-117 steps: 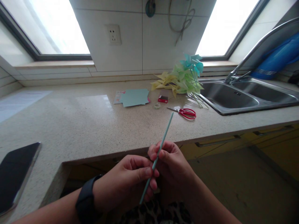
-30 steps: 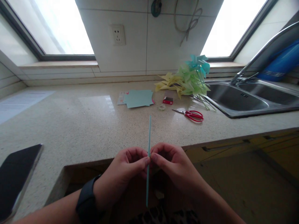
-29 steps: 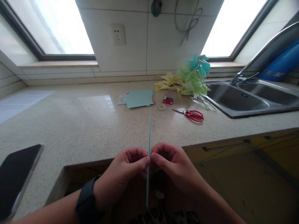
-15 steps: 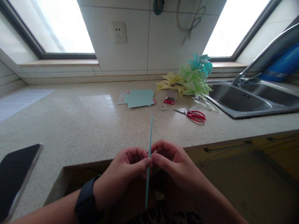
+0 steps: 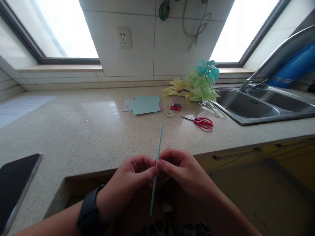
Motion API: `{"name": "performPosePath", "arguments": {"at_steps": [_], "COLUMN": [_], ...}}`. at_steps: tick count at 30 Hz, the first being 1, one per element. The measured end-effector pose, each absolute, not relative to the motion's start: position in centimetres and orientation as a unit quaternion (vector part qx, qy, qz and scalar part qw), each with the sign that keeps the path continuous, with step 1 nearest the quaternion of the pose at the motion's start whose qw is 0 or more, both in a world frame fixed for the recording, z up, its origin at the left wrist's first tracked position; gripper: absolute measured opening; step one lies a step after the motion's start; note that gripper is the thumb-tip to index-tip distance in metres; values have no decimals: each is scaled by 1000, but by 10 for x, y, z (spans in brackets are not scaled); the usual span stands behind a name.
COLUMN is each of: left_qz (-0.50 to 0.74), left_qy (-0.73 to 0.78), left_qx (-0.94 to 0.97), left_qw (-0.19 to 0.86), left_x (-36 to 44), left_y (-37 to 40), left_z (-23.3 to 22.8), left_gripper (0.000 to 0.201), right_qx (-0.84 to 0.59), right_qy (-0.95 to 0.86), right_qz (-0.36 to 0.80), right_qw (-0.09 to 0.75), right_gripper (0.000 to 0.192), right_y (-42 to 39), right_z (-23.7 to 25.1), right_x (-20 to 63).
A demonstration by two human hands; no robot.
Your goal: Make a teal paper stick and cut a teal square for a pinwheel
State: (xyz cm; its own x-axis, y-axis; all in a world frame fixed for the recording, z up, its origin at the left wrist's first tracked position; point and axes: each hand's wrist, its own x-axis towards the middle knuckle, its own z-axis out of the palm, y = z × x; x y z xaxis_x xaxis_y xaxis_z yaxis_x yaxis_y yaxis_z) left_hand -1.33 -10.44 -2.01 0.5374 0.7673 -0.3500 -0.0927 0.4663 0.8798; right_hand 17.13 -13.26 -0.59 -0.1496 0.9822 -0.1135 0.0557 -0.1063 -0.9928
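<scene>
The left hand (image 5: pixel 134 177) and right hand (image 5: pixel 182 167) meet, thumbs uppermost, fingers (image 5: pixel 147 159) curled, both pinching a thin stick (image 5: pixel 158 147) near its middle. Straight and pale turquoise, it extends above and below the fingertips, leaning slightly right at the top.

Countertop (image 5: pixel 73 141) looked glossy, stone-like.
Thin stick (image 5: pixel 159 144) appeared smooth; double sink (image 5: pixel 246 105), satin metal; scissor handles (image 5: pixel 199 121), smooth plastic; stacked sheets (image 5: pixel 145 105), matt paper.

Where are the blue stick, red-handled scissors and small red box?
Blue stick (image 5: pixel 159 141), head view: its upper length.
Red-handled scissors (image 5: pixel 196 120), head view: where handles meet blades.
Small red box (image 5: pixel 176 108), head view: its red front side.
</scene>
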Motion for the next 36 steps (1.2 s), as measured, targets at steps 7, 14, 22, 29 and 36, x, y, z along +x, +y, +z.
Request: {"name": "performPosePath", "arguments": {"at_steps": [7, 14, 22, 29, 36], "left_qz": [276, 276, 312, 347, 366], "left_qy": [373, 391, 383, 381, 393], "left_qx": [413, 421, 418, 430, 437], "left_qw": [784, 770, 763, 741, 722], "left_x": [-15, -15, -17, -24, -30], "left_y": [-105, -106, -99, -86, -73], "left_z": [-17, -11, -15, -10, -1], "left_gripper": [25, 27, 30, 28, 26], "right_qx": [-505, -525, -614, -636, -577], "right_qy": [-522, -556, -643, -706, -780], "right_qz": [543, 503, 209, 66, 83], "right_qw": [420, 402, 407, 303, 227], "right_gripper": [17, 17, 27, 25, 12], "right_y": [-131, -135, -83, 16, 51], "right_z": [-2, 2, -5, -13, -13], "right_x": [174, 171, 215, 263, 268]}}
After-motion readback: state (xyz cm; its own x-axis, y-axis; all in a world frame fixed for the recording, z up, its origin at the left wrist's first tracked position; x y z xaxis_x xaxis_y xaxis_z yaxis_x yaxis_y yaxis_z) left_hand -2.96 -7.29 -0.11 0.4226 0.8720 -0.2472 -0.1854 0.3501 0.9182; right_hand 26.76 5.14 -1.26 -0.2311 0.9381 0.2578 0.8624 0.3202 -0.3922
